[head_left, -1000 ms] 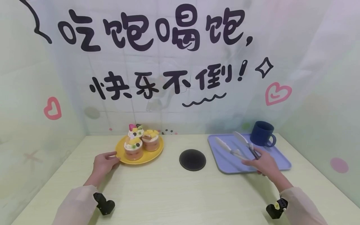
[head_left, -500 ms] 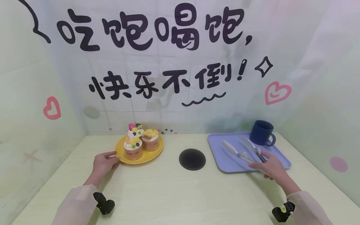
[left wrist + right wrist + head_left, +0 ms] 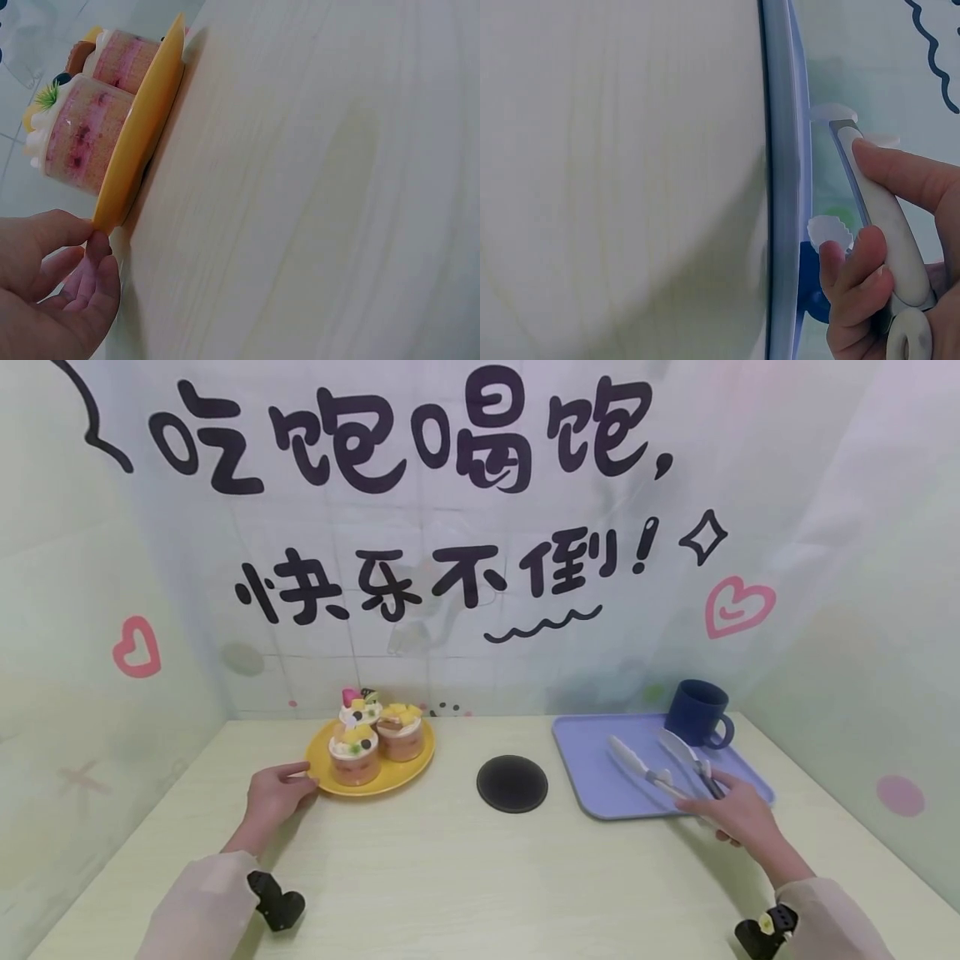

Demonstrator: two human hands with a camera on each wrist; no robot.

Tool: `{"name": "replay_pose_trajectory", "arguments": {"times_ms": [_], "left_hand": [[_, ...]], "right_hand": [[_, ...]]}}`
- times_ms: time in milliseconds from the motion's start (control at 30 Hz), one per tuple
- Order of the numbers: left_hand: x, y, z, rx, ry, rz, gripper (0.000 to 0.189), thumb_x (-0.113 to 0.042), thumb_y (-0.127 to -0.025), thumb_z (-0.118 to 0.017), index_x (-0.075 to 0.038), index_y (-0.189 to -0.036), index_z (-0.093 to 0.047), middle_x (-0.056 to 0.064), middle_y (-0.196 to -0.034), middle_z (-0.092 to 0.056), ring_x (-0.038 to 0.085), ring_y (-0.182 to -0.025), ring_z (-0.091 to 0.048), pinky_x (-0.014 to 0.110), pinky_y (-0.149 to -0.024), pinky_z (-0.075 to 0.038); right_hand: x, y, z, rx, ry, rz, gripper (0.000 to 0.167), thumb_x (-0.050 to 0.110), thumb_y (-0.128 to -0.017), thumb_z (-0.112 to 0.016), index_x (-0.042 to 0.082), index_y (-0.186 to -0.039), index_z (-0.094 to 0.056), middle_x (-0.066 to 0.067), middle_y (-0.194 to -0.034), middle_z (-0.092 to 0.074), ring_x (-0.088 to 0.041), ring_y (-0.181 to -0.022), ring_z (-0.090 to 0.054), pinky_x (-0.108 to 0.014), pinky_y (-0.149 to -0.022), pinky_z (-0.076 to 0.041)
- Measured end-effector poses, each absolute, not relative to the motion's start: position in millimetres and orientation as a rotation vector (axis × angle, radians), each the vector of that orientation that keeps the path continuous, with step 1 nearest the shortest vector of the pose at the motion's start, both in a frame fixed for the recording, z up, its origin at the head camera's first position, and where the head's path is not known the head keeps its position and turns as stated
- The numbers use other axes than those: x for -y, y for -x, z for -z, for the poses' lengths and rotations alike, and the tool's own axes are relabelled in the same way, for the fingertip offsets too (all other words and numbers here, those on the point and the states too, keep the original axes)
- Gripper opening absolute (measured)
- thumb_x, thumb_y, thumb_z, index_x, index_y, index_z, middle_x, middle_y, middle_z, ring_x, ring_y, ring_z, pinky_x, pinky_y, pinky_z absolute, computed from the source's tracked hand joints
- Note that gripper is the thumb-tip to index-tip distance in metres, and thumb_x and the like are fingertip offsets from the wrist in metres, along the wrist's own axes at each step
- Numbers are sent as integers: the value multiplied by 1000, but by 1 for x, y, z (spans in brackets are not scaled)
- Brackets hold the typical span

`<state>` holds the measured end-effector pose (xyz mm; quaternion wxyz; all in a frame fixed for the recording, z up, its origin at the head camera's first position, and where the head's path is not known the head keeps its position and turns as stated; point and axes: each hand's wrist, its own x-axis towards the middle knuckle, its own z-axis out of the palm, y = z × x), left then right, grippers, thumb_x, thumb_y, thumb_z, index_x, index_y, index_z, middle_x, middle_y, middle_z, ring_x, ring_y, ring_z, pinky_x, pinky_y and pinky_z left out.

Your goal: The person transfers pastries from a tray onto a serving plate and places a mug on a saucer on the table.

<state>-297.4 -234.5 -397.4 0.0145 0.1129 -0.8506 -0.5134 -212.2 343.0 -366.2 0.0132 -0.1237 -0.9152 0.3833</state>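
Observation:
At the left, my left hand (image 3: pixel 279 793) pinches the rim of a yellow plate (image 3: pixel 408 772) between thumb and fingers. Several dessert cups (image 3: pixel 86 135) topped with cream and fruit stand on that plate. Over the front right of a lavender tray (image 3: pixel 592 793), my right hand (image 3: pixel 738 814) holds a pair of tongs (image 3: pixel 889 217) by the handles. The tongs' two light tips are spread apart and point away from me above the tray. A dark blue mug (image 3: pixel 696 712) stands at the tray's back right corner.
A round black coaster (image 3: pixel 512 783) lies on the pale wooden table (image 3: pixel 450 885) between plate and tray. A printed backdrop (image 3: pixel 465 677) rises at the table's back edge, with side panels left and right.
My right hand has drawn the tongs to the right and slightly toward me over the tray. The left hand and the plate stay where they were.

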Motion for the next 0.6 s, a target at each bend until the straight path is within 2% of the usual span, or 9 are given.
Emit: {"name": "replay_pose_trajectory", "arguments": {"times_ms": [400, 600], "left_hand": [[234, 296, 396, 2641, -351, 1595, 50, -10, -85, -59, 13, -127, -44, 27, -102, -62, 11, -70, -60, 19, -58, -48], [234, 298, 396, 2644, -357, 1595, 51, -11, -85, -59, 12, -127, -44, 25, -101, -62, 9, -69, -59, 18, -57, -48]], "right_hand": [[-347, 211, 371, 2852, 386, -1210, 98, 38, -72, -75, -8, -139, -22, -4, -60, -47, -15, -44, -46, -27, -40, -39], [-346, 209, 372, 2858, 377, -1220, 97, 36, -73, -74, -10, -140, -19, -5, -63, -47, -16, -45, -45, -27, -41, -39]]}}
